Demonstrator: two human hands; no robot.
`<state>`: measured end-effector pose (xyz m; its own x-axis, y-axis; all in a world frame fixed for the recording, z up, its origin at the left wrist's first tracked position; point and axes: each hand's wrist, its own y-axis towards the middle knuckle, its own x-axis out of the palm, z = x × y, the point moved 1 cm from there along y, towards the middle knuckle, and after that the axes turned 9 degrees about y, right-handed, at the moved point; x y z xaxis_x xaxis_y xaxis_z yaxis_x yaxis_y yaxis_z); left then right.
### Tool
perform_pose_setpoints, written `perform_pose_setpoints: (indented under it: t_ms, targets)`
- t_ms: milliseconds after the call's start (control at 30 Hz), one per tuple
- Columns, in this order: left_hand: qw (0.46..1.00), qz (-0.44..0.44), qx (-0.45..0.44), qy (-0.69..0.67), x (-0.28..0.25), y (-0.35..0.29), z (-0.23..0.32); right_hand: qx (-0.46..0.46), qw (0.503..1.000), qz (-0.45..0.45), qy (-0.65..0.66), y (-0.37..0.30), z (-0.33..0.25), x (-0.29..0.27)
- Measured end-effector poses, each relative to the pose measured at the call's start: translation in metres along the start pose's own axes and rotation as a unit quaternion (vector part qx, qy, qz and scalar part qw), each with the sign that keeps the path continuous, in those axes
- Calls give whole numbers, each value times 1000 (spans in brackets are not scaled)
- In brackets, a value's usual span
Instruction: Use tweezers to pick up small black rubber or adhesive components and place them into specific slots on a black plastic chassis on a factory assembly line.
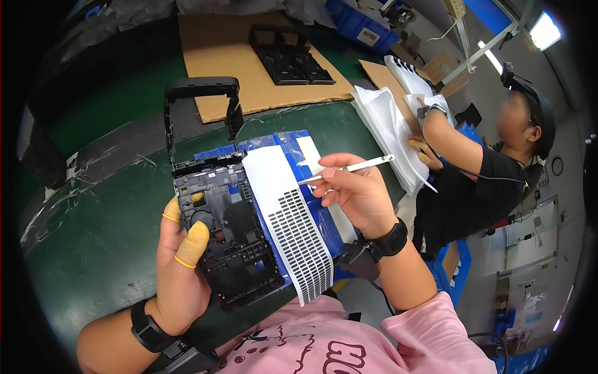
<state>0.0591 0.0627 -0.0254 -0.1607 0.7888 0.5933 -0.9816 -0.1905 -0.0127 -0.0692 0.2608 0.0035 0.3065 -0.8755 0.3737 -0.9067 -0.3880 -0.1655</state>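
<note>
My left hand (179, 268), with yellow finger cots on thumb and finger, grips the left edge of a black plastic housing (240, 252). This part has a tall open frame at its far end and a ribbed, cut-out inner face turned up. Beside it lies a white sheet of small black rectangular stickers (302, 243), its far part bare of them. The sheet rests over a blue taped block (321, 218). My right hand (364, 196) pinches metal tweezers (367, 164), their tips by the sheet's right edge. Whether the tips hold a sticker is too small to tell.
A brown cardboard sheet (218, 56) on the green table (93, 230) carries more black housings (289, 59). At the back stands a blue bin (361, 28). On the right a co-worker (473, 181) handles white wrapping sheets (389, 137).
</note>
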Motion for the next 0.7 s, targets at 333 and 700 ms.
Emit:
perform_pose_setpoints:
  t_ms: [333, 700]
  targets:
    - [1000, 8, -21, -21, 1, 3, 0, -30, 998, 54, -11, 6, 21, -17]
    - [998, 29, -48, -29, -1, 5, 4, -17, 999, 46, -6, 10, 21, -14]
